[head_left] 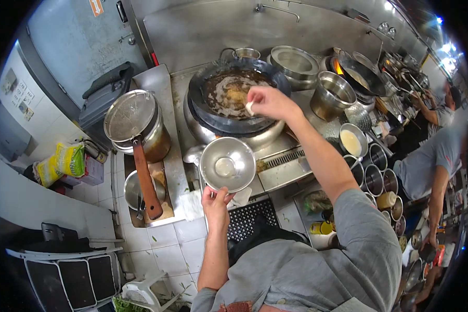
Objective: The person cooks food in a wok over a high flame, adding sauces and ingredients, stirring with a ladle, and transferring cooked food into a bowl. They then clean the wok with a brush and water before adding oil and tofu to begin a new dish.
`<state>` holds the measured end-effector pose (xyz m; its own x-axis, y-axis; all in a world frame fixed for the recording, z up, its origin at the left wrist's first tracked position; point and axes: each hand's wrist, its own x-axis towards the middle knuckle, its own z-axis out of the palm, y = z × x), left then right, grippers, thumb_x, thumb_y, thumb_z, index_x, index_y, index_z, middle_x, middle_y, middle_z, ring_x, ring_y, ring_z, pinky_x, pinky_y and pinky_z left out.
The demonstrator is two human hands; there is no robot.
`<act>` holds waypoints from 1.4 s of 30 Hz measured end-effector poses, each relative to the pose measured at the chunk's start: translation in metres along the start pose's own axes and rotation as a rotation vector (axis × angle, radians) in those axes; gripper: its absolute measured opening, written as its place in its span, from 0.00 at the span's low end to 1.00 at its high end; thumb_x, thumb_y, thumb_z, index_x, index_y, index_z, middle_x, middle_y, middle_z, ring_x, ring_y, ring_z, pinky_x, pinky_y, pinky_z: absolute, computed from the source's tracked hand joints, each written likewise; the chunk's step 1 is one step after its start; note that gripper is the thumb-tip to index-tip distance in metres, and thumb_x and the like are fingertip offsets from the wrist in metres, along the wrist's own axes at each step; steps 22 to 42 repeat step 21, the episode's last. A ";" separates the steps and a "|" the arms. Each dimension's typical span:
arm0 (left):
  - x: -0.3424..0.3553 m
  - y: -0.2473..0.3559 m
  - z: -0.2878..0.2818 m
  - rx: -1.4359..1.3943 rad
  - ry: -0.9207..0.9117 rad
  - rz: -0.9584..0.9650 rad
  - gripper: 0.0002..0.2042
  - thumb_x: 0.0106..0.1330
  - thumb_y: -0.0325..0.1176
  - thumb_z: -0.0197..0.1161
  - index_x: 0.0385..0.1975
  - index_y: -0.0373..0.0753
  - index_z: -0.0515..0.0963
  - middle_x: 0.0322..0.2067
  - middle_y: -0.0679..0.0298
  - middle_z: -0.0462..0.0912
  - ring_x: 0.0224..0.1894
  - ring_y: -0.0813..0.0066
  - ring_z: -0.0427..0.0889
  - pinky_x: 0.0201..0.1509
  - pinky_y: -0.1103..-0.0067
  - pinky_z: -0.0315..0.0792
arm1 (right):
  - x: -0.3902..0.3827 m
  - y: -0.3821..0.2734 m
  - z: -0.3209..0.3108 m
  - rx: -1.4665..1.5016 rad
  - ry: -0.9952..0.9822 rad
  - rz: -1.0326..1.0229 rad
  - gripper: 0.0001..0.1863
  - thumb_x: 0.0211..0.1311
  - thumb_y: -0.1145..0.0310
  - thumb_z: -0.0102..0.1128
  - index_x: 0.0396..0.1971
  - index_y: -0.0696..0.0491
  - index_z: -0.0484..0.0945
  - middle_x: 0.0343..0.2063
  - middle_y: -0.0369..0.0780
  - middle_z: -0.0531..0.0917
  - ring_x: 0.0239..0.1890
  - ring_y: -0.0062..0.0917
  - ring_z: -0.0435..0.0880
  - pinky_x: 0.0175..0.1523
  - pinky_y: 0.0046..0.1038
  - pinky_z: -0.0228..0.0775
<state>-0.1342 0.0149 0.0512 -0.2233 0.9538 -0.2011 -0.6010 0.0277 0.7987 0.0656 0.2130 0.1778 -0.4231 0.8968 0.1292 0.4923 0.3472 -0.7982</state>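
My left hand (216, 202) grips the near rim of a shiny metal bowl (241, 169), which is tilted toward me. A pale patch shows at the bowl's bottom; I cannot tell whether it is residue or reflection. My right hand (272, 103) is over the right side of a large dark wok (196, 99), fingers pinched around a small whitish piece (249, 108). Dark liquid (216, 88) foams and bubbles in the wok, with a golden-brown mass (237, 97) near its middle.
Left of the wok, a round wire strainer (131, 115) with a wooden handle (146, 182) lies across a metal pot (158, 143). Metal pots (333, 96) and another wok (360, 75) stand on the right, near a flame. Two co-workers (431, 161) stand far right.
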 end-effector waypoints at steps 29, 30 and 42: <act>0.003 -0.087 0.039 0.373 -0.849 -0.551 0.20 0.55 0.24 0.55 0.50 0.32 0.63 0.46 0.52 0.69 0.46 0.63 0.71 0.49 0.73 0.73 | -0.527 0.041 0.242 -0.012 0.703 1.354 0.15 0.45 0.67 0.58 0.35 0.55 0.76 0.31 0.45 0.80 0.38 0.33 0.80 0.42 0.33 0.71; 0.003 -0.087 0.039 0.373 -0.849 -0.551 0.20 0.55 0.24 0.55 0.50 0.32 0.63 0.46 0.52 0.69 0.46 0.63 0.71 0.49 0.73 0.73 | -0.527 0.041 0.242 -0.012 0.703 1.354 0.15 0.45 0.67 0.58 0.35 0.55 0.76 0.31 0.45 0.80 0.38 0.33 0.80 0.42 0.33 0.71; 0.003 -0.087 0.039 0.373 -0.849 -0.551 0.20 0.55 0.24 0.55 0.50 0.32 0.63 0.46 0.52 0.69 0.46 0.63 0.71 0.49 0.73 0.73 | -0.527 0.041 0.242 -0.012 0.703 1.354 0.15 0.45 0.67 0.58 0.35 0.55 0.76 0.31 0.45 0.80 0.38 0.33 0.80 0.42 0.33 0.71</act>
